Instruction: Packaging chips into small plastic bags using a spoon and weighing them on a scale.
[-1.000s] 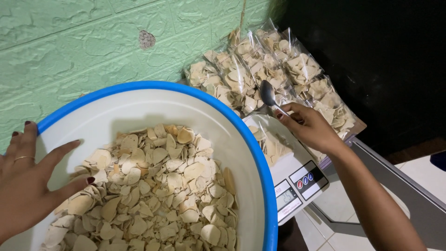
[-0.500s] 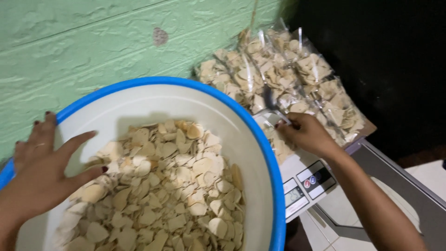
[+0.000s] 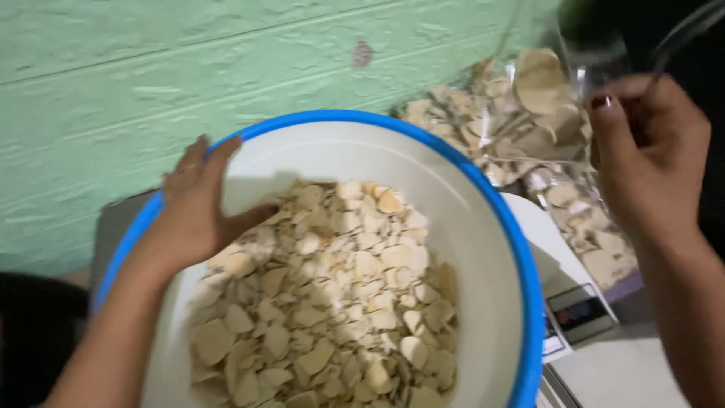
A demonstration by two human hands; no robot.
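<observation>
**2 hands at a basin of pale chips**

While the left hand (image 3: 198, 211) lies with fingers spread on the far inner wall of the big white basin (image 3: 483, 249), its thumb reaches down to the edge of the heap of pale dry chips (image 3: 332, 295) and touches the topmost pieces. The basin has a bright blue rim and fills the middle of the view; the chips lie piled in its lower half, from the left wall across to the right, thin, curved and beige.

The right hand (image 3: 649, 162) is raised at the upper right, well above and beside the basin rim, closed around a clear plastic bag (image 3: 555, 98) that holds a few of the same chips. A thin dark handle crosses behind its fingers, but the blur there is too strong to tell what it belongs to.

Behind the bag, against the green brick-pattern wall (image 3: 151, 91), lies a heap of filled clear bags (image 3: 529, 159) of chips, running down to the right. Just right of the basin stands a white kitchen scale (image 3: 559, 287), its top partly hidden by the rim, its dark display panel showing below. The scale sits on a pale surface (image 3: 619, 374) at the lower right.
</observation>
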